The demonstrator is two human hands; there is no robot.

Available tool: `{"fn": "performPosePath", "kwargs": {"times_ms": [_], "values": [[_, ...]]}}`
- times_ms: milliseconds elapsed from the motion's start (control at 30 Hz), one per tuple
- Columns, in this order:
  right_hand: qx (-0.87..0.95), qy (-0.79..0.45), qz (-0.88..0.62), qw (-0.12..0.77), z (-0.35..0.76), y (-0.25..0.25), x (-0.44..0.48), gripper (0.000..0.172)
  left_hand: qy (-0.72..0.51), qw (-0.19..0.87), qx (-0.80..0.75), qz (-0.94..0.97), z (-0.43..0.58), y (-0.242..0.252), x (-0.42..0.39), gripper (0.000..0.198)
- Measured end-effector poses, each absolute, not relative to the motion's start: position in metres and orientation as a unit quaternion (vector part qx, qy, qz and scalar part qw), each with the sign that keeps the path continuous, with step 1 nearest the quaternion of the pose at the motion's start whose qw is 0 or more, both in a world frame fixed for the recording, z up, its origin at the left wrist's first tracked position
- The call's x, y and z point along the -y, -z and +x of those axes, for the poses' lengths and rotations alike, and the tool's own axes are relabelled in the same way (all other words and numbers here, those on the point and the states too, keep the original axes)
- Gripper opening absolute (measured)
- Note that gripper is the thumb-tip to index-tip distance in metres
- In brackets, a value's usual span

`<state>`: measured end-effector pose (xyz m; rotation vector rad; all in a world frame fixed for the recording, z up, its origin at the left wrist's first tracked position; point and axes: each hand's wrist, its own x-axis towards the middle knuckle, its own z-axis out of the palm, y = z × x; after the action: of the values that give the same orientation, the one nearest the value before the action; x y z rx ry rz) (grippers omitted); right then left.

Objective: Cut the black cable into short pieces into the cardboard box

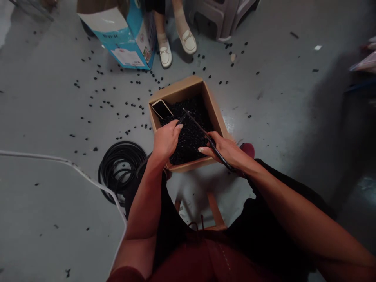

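A grey painted floor is littered with black pellets. A blue-and-white carton stands at twelve o'clock, its label apparently too blurred to be read. Black corrugated tubing is held in narrow, closed grips by the left hand and right hand, over a cardboard box of pellets containing a phone. A black cable coil lies at eight o'clock.

Head-worn view faces forward and down (onto the hands).
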<state>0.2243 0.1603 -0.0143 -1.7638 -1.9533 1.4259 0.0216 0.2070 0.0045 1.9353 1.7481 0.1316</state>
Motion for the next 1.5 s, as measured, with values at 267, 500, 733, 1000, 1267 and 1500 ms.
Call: {"fn": "performPosePath", "kwargs": {"times_ms": [267, 500, 733, 1000, 1267, 1500], "values": [[0.636, -0.495, -0.588, 0.069, 0.22, 0.005, -0.162, 0.045, -0.025, 0.245, -0.642, 0.726, 0.025, -0.003, -0.205, 0.04], [0.634, -0.502, -0.584, 0.071, 0.215, 0.016, -0.164, 0.047, 0.008, 0.24, -0.652, 0.719, 0.031, -0.005, -0.204, 0.041], [0.624, -0.486, -0.608, 0.061, 0.207, 0.03, -0.164, 0.043, 0.023, 0.217, -0.65, 0.728, 0.03, -0.003, -0.202, 0.041], [0.629, -0.485, -0.602, 0.081, 0.204, 0.046, -0.162, 0.036, 0.06, 0.185, -0.646, 0.738, 0.031, 0.0, -0.201, 0.04], [0.602, -0.509, -0.609, 0.09, 0.203, 0.037, -0.165, 0.041, 0.081, 0.177, -0.643, 0.741, 0.035, 0.001, -0.198, 0.036], [0.624, -0.49, -0.602, 0.087, 0.201, 0.038, -0.162, 0.023, 0.092, 0.171, -0.643, 0.741, 0.036, 0.003, -0.198, 0.036]]}}
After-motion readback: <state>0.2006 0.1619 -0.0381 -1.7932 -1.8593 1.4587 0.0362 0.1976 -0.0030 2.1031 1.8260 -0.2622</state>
